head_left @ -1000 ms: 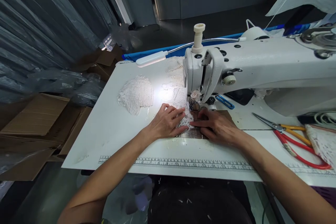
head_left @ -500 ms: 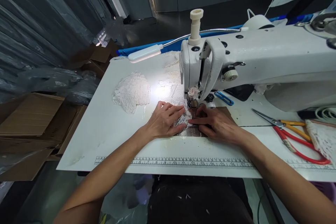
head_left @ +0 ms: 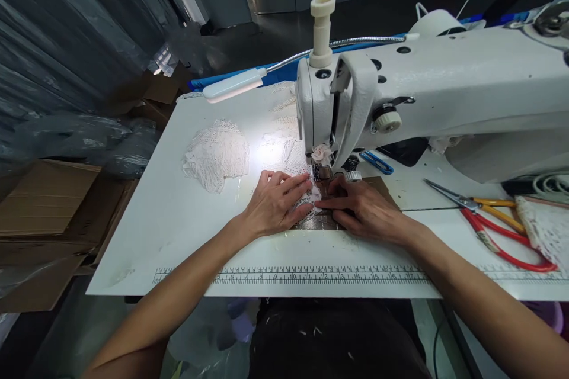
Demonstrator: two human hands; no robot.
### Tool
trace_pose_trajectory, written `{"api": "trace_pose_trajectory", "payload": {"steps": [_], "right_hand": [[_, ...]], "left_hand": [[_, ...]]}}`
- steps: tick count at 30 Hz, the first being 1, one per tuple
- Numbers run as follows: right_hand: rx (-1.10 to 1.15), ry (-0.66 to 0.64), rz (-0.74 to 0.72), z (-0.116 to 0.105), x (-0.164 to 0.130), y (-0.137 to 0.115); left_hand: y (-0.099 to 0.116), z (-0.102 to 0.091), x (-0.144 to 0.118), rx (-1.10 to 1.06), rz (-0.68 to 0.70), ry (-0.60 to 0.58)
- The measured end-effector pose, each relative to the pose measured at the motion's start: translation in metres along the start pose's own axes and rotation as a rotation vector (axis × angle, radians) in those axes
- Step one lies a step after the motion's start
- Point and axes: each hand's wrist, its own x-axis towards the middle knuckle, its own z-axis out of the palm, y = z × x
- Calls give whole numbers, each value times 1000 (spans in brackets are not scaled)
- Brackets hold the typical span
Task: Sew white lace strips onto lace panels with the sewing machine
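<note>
A white sewing machine (head_left: 427, 89) stands on a white table (head_left: 178, 231). A small piece of white lace (head_left: 311, 198) lies under the presser foot (head_left: 320, 173). My left hand (head_left: 275, 201) lies flat on the lace, fingers spread, just left of the needle. My right hand (head_left: 364, 210) presses down on the lace's right edge, fingers pointing left toward the foot. The two hands nearly touch at the fingertips. More lace trails away behind the needle.
A heap of white lace (head_left: 217, 154) lies at the left of the table under a lamp (head_left: 231, 84). Red and yellow scissors (head_left: 493, 222) and more lace (head_left: 546, 231) lie at the right. A blue clip (head_left: 376, 161) sits behind. Cardboard boxes (head_left: 48, 201) stand left.
My hands stay on the lace at the presser foot and have barely shifted. The camera has tilted, so the whole scene sits slightly lower and further left.
</note>
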Motion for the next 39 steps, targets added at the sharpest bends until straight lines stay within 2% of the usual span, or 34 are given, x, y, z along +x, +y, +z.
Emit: {"api": "trace_pose_trajectory", "payload": {"steps": [4,12,21,28,39], "right_hand": [[-21,7,17,3,-1,-1],[-90,65,40,9,2,-6],[-113,78,57,13,2,-4],[-135,78,63,12,3,-7],[-130,92,51,14,2,-6]], "left_hand": [[4,-4,7,47,-65,-31],[-8,-9,22,149,33,-99],[-17,-3,21,161,83,-41],[-19,0,21,183,125,-44],[-13,0,17,114,48,-53]]}}
